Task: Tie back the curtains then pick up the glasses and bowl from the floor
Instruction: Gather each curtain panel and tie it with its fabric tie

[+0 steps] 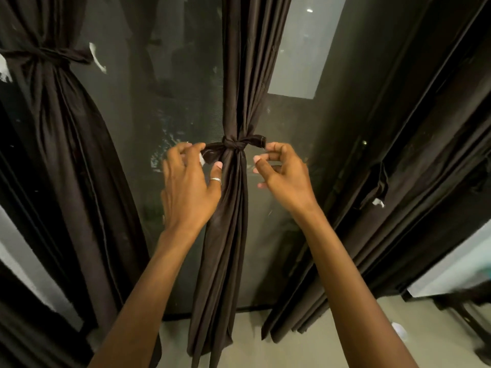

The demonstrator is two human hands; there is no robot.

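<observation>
Currently both arms raised: left hand (190, 181) pinches tie (233, 144) on middle curtain (239, 75); right hand (281, 171) curled beside it (grip unclear). Three curtains: left curtain (53, 107) also tied, right curtain (398, 168) loose.

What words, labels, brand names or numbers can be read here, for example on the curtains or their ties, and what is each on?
No text is readable in this view.
White patch on the knotted tie band, by the left hand: blurred, unreadable.
Small white tag on the hanging tie band of the right curtain: too small to read.
</observation>
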